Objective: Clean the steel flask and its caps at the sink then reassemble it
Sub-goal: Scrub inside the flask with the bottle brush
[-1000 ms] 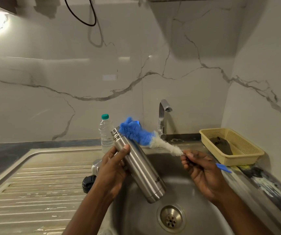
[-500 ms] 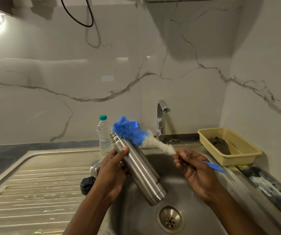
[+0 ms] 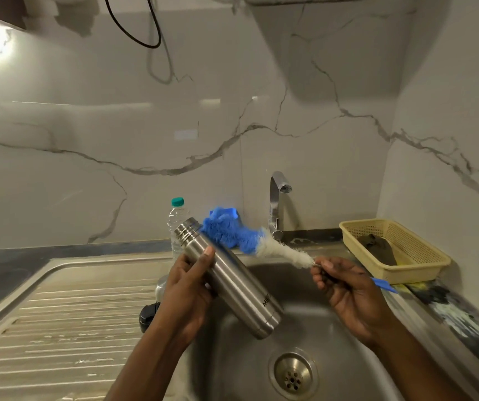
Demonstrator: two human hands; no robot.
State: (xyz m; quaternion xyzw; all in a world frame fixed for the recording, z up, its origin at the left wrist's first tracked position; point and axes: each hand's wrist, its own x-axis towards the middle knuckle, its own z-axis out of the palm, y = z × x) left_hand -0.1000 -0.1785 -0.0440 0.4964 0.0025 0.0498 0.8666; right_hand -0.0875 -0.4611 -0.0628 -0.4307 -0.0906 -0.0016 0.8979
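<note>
At nine o'clock of the basin, the black cap [image 3: 148, 316] sits on the drainboard. My left hand [image 3: 184, 290] is wrapped round the steel flask [image 3: 232, 279] below its neck, with the mouth tilted toward eleven o'clock over the sink [image 3: 232, 371]. The flask looks rigid and smooth, and probably slippery when wet, so I'd grip mid-body. Just at three o'clock of the mouth is the bottle brush [image 3: 247, 238], soft and bendy. My right hand [image 3: 348, 290] pinches its stem.

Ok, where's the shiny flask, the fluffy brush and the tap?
steel flask [image 3: 236, 285]: head view, middle of its body.
brush [image 3: 226, 231]: head view, blue fluffy part.
tap [image 3: 273, 204]: head view, upright pipe.
</note>
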